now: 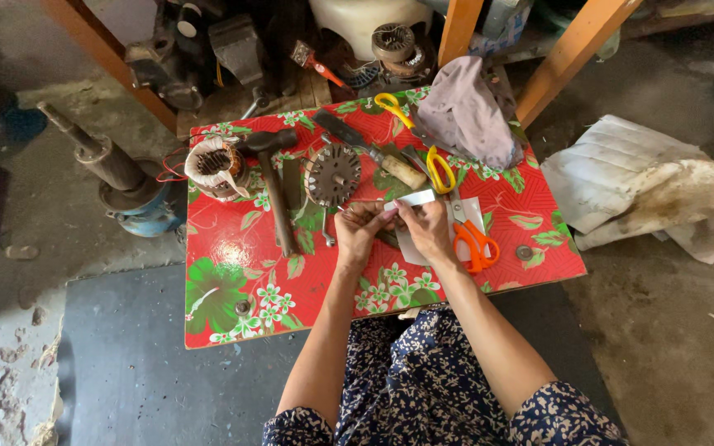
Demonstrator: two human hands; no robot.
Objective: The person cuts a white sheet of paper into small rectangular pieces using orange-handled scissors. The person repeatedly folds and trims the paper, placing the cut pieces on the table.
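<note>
While both hands meet over the middle of the low counter [233,248] with its red, flower-printed covering, they share a small white strip of paper or card [413,199]: the left hand [361,230] pinches its near-left end with curled fingers, and the right hand [427,229] grips it from the right, thumb and fingers closed on the strip. Whether a thin wire runs left from the strip I cannot tell. Under the right hand lies a flat white sheet [466,216], and just to its right rest orange-handled scissors [474,244], blades pointing far. Farther off, yellow-handled scissors [440,169] lie beside a wooden-handled tool [402,172], and another yellow loop handle [392,106] shows near the far edge. A crumpled mauve cloth [466,120] sits at the far right corner of the counter. Just far-left of the hands lies a round, toothed metal rotor disc [333,174]. Left of it a dark hammer with a long brown handle [274,194] stretches from far to near, and at the far left edge stands a wound motor stator wrapped in pale paper [215,168], with red wires trailing off it. A small round metal washer [525,252] lies near the right edge. On the floor to the left stands a blue-based motor with a long shaft [121,177]; to the right, crumpled pale sacking [646,186] lies on the floor
</note>
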